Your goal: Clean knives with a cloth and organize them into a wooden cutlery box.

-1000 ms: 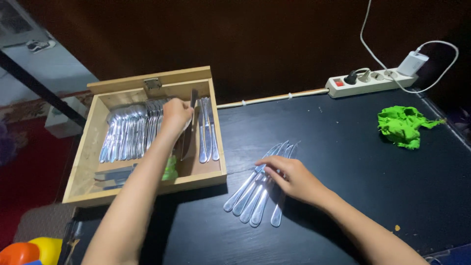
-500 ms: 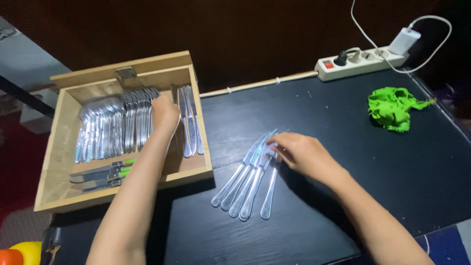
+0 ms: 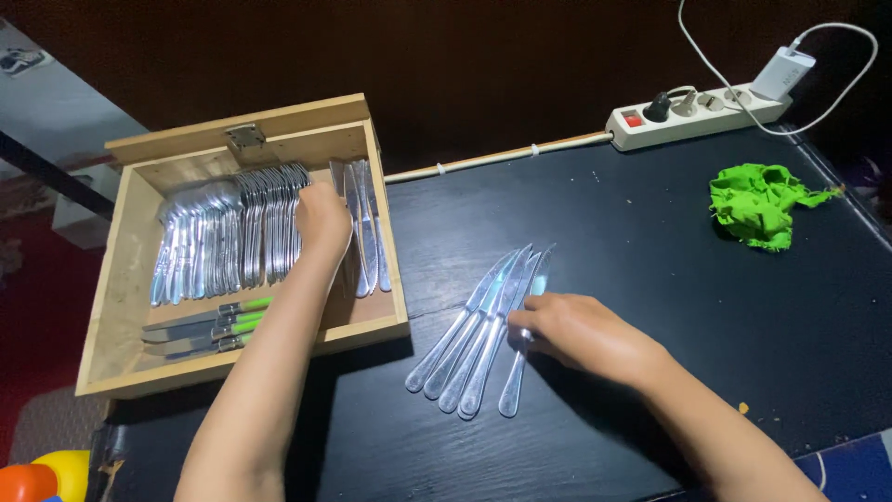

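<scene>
Since half a second ago the right hand (image 3: 581, 333) has slid back from the blade tips toward the middle of the loose table knives (image 3: 483, 330), while the left hand (image 3: 322, 218) has barely shifted inside the box.

At the far left, the wooden cutlery box (image 3: 111, 307) sits open on the dark worktop (image 3: 604, 214), pale unfinished timber with a small metal clasp on its back wall. A dense row of polished spoons and forks (image 3: 228, 242) fills its left part, and a few green-handled utensils (image 3: 209, 327) lie crosswise near its front wall. The left hand rests among this cutlery, its grip curled downward beside the boxed knives (image 3: 364, 237) in the right compartment; whether it pinches anything cannot be told.

Just right of the box, the five or so loose knives lie fanned flat, smooth and shiny steel, long axes running from handles near the person to blades pointing away and to the right. The right hand's grip lies loosely spread over the rightmost knives, fingertips touching them; it is plainly the nearer hand.

Further right are a crumpled green cloth (image 3: 757, 204) and a white power strip (image 3: 692, 113) at the back edge.
</scene>
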